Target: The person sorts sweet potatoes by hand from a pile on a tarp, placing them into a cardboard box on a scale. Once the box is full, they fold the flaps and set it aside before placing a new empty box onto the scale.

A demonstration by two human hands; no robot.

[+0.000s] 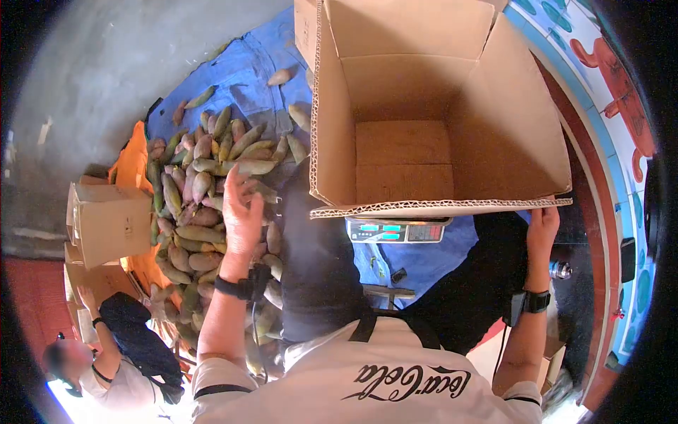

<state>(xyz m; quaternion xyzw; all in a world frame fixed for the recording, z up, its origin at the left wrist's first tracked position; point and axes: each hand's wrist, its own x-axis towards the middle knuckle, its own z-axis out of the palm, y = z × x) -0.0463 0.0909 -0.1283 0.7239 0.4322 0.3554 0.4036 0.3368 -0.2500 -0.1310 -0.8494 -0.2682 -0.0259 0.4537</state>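
Observation:
An open cardboard box [402, 205] stands tall in front of me, its inside bare down to the bottom flaps. My right hand [542, 227] grips the near right corner of its rim. Under the near edge of the box shows a digital scale [395, 232] with lit green displays. To the left lies a big heap of long green and reddish fruits [201, 166] that look like mangoes. Above the right side of this heap is my left hand [242, 212], fingers apart and slightly bent, with nothing visible in it.
A blue tarp [258, 56] lies beneath the heap, with an orange sheet [134, 162] at its left. Smaller cardboard boxes [113, 219] are stacked at the far left. Another person [116, 374] sits at lower left, a hand at a box. A painted wall [621, 92] curves along the right.

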